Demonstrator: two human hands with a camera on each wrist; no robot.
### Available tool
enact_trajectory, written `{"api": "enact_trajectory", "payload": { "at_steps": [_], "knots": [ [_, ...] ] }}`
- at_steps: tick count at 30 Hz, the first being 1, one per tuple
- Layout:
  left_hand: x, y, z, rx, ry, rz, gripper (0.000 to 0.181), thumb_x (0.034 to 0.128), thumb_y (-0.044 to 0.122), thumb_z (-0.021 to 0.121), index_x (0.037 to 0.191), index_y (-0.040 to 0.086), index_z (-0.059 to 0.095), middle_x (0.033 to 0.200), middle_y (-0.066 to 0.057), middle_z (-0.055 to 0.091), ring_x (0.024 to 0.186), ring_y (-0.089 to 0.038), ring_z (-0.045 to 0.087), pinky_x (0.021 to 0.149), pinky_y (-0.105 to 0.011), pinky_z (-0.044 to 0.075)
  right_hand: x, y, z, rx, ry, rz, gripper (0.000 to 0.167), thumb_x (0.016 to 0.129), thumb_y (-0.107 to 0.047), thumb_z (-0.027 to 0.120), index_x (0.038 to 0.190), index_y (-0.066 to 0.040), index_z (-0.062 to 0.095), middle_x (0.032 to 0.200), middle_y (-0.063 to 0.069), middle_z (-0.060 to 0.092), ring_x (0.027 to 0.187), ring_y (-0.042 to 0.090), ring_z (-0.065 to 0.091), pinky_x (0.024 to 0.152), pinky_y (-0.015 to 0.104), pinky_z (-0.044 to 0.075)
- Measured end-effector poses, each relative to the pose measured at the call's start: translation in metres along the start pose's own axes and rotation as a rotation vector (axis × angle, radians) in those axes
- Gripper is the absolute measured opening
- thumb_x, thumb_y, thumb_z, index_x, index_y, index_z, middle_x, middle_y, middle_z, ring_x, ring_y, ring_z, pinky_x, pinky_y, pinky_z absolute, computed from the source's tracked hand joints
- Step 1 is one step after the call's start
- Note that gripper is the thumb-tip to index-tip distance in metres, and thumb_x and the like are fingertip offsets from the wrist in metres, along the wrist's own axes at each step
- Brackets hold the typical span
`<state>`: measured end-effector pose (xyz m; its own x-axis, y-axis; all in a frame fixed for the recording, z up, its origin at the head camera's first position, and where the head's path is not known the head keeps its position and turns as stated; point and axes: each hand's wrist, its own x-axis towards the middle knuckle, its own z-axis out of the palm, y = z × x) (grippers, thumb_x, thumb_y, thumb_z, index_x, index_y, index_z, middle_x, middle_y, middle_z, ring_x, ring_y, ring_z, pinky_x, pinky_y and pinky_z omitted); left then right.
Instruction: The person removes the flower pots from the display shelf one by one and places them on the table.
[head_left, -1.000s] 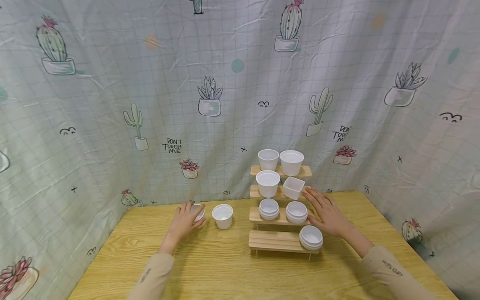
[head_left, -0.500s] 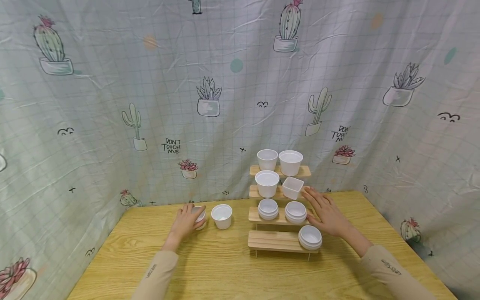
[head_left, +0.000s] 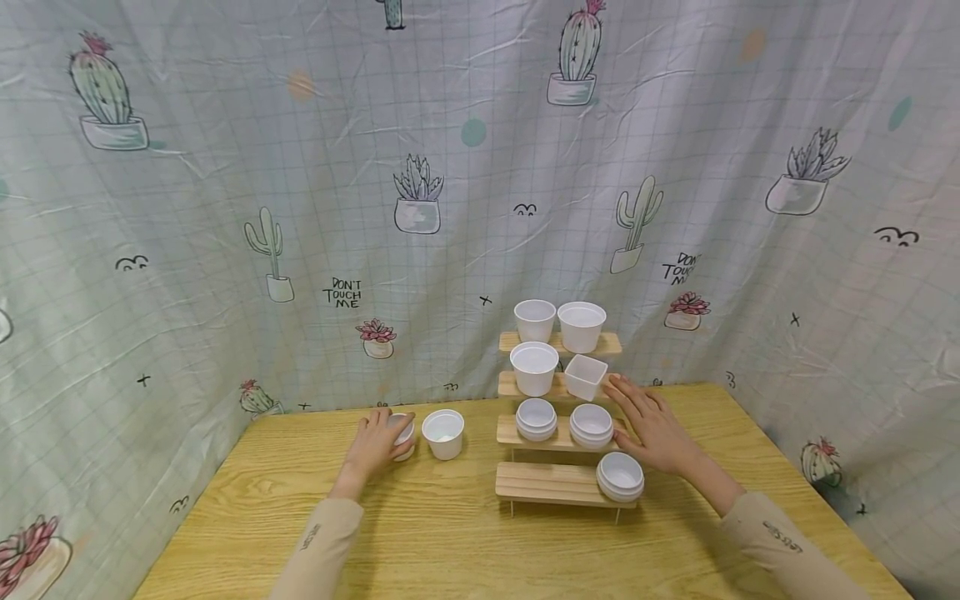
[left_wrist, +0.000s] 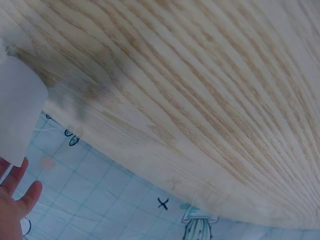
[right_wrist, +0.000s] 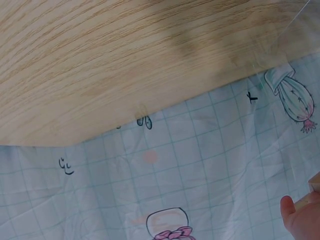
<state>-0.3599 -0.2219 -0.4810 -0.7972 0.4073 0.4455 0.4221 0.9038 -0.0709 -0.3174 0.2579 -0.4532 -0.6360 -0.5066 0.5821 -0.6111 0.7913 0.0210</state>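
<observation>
In the head view my left hand (head_left: 373, 444) grips a small white cup (head_left: 406, 444) at the back left of the table, partly covering it. The left wrist view shows the side of this cup (left_wrist: 19, 107) with fingertips at its rim. Close to its right stands another white cup (head_left: 443, 435). My right hand (head_left: 654, 429) rests against the right end of a tiered wooden stand (head_left: 547, 482), fingers extended by the second shelf from the top and thumb by the one below. In the right wrist view only part of that hand (right_wrist: 302, 217) shows, touching a wooden edge.
White round cups stand on the upper shelves, with a square white cup (head_left: 586, 377) on the second. Low white bowls sit below, one bowl (head_left: 620, 476) at the bottom shelf's right end. A cactus-print curtain (head_left: 480, 208) hangs behind the wood-grain table (head_left: 420, 533).
My left hand has shifted slightly right with its cup, bringing it nearer the other loose cup. My right hand stays in place at the stand.
</observation>
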Motion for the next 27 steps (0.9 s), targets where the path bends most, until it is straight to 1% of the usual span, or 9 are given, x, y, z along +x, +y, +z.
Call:
{"api": "enact_trajectory", "payload": {
  "at_steps": [4,9,15,22,27],
  "knots": [
    [0.0011,0.0004,0.0003,0.009,-0.018,-0.003,0.041,0.0816,0.037,0.061,0.118,0.018,0.057,0.098,-0.018,0.049,0.094,-0.033,0.047,0.073,-0.049,0.040,-0.0003,0.0001,0.0006,-0.004,-0.006,0.005,0.070,0.079,-0.030,0.056,0.140,-0.011,0.028,0.145,0.009,0.026,0.134,0.026,0.024,0.095,0.053,0.027],
    [0.0009,0.0009,0.0016,0.022,-0.027,-0.001,0.042,0.0816,0.038,0.060,0.119,0.020,0.056,0.098,-0.017,0.049,0.091,-0.032,0.047,0.072,-0.048,0.040,0.0001,-0.0002,0.0003,0.001,0.007,0.001,0.069,0.079,-0.030,0.056,0.140,-0.011,0.029,0.145,0.009,0.027,0.133,0.026,0.025,0.095,0.053,0.027],
    [0.0002,0.0017,0.0036,0.013,-0.003,0.007,0.041,0.0815,0.037,0.060,0.117,0.018,0.058,0.096,-0.017,0.049,0.088,-0.032,0.047,0.070,-0.048,0.039,0.0000,0.0002,0.0007,0.003,0.031,-0.013,0.068,0.079,-0.031,0.055,0.138,-0.010,0.031,0.144,0.010,0.029,0.133,0.027,0.026,0.093,0.053,0.027],
    [-0.0012,0.0025,0.0042,0.008,-0.024,-0.006,0.042,0.0834,0.039,0.058,0.121,0.019,0.055,0.099,-0.017,0.048,0.091,-0.033,0.047,0.073,-0.049,0.039,0.0001,-0.0008,-0.0002,0.004,0.009,0.000,0.069,0.079,-0.030,0.055,0.140,-0.011,0.028,0.145,0.009,0.027,0.134,0.026,0.024,0.094,0.054,0.028],
    [-0.0024,0.0026,0.0054,0.018,0.008,0.010,0.042,0.0819,0.038,0.059,0.119,0.019,0.056,0.098,-0.017,0.048,0.087,-0.033,0.047,0.069,-0.048,0.039,-0.0002,-0.0007,0.0000,0.001,0.000,0.004,0.069,0.079,-0.029,0.056,0.140,-0.011,0.028,0.145,0.009,0.026,0.134,0.027,0.024,0.095,0.054,0.027]
  ]
}}
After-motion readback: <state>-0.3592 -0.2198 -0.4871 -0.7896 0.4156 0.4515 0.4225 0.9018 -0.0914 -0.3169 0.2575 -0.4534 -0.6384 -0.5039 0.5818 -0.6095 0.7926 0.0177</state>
